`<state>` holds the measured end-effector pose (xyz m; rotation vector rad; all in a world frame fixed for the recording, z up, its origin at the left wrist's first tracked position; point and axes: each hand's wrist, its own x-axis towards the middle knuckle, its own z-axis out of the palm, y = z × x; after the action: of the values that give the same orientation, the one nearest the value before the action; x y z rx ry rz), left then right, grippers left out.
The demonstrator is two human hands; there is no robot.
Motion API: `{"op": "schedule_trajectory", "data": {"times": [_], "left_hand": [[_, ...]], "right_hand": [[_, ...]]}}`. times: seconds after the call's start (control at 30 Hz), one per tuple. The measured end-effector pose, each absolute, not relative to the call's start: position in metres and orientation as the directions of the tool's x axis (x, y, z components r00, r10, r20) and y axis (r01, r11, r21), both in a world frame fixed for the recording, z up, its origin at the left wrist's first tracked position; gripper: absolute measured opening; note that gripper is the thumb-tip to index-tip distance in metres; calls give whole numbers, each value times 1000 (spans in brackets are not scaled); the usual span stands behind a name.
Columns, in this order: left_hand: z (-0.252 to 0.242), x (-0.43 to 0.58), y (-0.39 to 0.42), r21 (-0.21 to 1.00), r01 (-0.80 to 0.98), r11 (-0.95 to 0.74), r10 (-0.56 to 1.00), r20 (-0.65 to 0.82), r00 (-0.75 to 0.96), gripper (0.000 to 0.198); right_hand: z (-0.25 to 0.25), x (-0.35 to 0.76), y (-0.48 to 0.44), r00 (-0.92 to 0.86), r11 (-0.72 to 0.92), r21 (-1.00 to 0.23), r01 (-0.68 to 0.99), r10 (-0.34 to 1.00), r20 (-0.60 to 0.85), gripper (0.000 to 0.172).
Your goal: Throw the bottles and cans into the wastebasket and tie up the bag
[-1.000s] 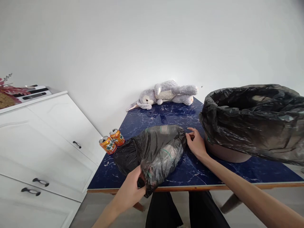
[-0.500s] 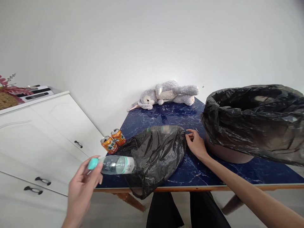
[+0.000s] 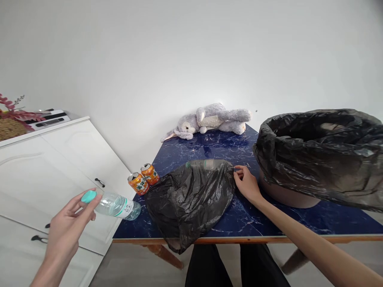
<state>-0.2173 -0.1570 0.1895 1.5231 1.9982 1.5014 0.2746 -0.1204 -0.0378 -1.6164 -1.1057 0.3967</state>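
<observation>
- A woven basket (image 3: 7, 128) with pink sprigs sits on top of the white cabinet (image 3: 60, 159); the frame's left edge cuts it off, and the flat devices behind it are too small to identify.
- The left hand (image 3: 67, 228) is out over the floor, left of the table (image 3: 269, 223). Its fingers are curled around the neck of a clear plastic bottle (image 3: 116, 206) just below the teal cap. The bottle lies nearly level in the air, its base pointing at the table's corner; its label is unreadable.
- Two orange cans (image 3: 144, 179) stand touching each other at the table's left edge, their print too small to make out.
- A crumpled black bag (image 3: 191, 197) lies on the table, its near end sagging over the front edge. Something pale with a green band shows dimly through its far rim; the rest of its contents are hidden.
- A grey plush toy (image 3: 209, 119) lies against the wall.
- The right hand (image 3: 247, 184) pinches the bag's right rim, thumb and fingertips together on the plastic.
- A bin (image 3: 287, 196) is mostly hidden by its black liner (image 3: 317, 155) and cropped at the right edge.
</observation>
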Motion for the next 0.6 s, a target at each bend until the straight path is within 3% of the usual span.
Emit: {"op": "schedule_trajectory", "data": {"times": [0.3, 0.5, 0.6], "left_hand": [[182, -212, -129, 846, 523, -103, 776, 398, -490, 66], [176, -205, -104, 832, 529, -169, 821, 416, -392, 66], [176, -202, -96, 737, 649, -189, 812, 489, -319, 69]], "right_hand": [[-38, 274, -119, 510, 13, -884, 467, 813, 281, 34], [-39, 273, -119, 512, 10, -878, 479, 809, 289, 31], [-39, 273, -119, 511, 11, -876, 483, 808, 292, 30]]}}
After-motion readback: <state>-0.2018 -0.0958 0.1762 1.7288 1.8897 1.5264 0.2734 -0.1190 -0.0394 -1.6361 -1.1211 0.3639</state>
